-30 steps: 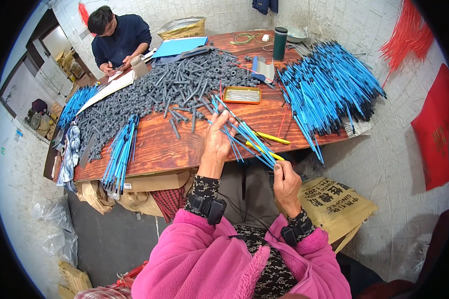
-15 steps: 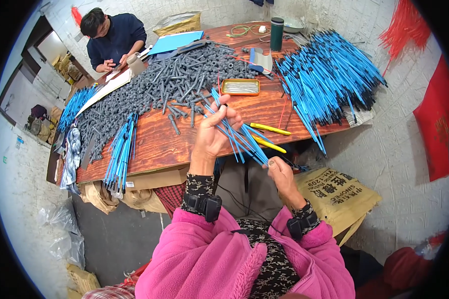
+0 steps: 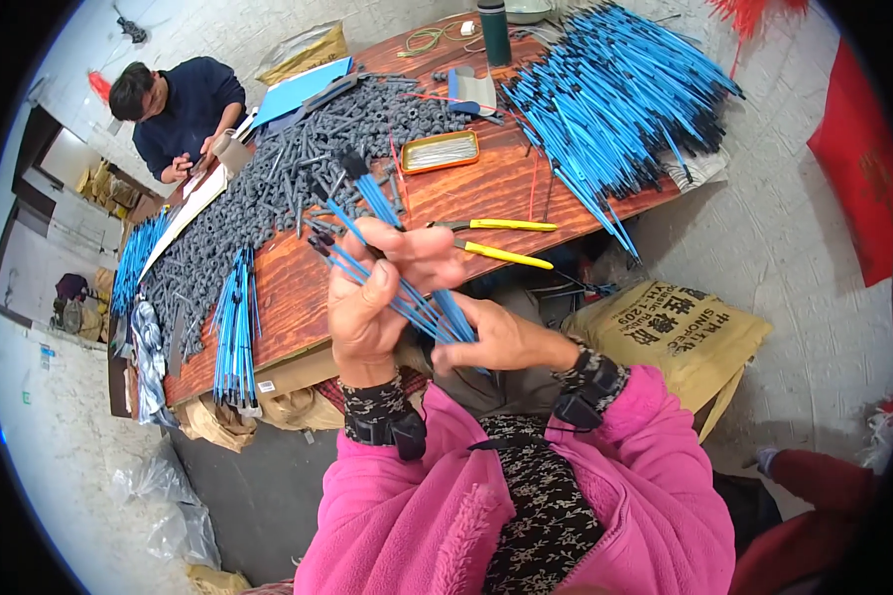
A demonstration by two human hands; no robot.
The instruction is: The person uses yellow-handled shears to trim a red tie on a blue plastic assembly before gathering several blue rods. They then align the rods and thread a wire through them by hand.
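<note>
A small bundle of thin blue rods [image 3: 374,196] with black ends slants between my two hands, in front of the table edge. My left hand [image 3: 372,293] holds it around the middle, thumb across the rods and fingers partly curled behind them. Lower down, my right hand [image 3: 496,334] closes around the rods' lower part, hiding their bottom ends. The black tips fan out above my left hand in two groups. Just beyond my hands lie pliers with yellow handles [image 3: 509,256] on the wooden table [image 3: 437,203].
Grey ribbed plastic pieces [image 3: 268,203] heap across the table. A large pile of blue rods [image 3: 625,89] lies at the right, a smaller bunch [image 3: 234,332] at the left edge. A tin of thin metal pins [image 3: 440,152] sits mid-table. Another person [image 3: 191,104] works at the far left.
My right hand has come left, closer to my left hand, and the bundle stands steeper with its tips more spread. The whole view has shifted, moving the table up and left.
</note>
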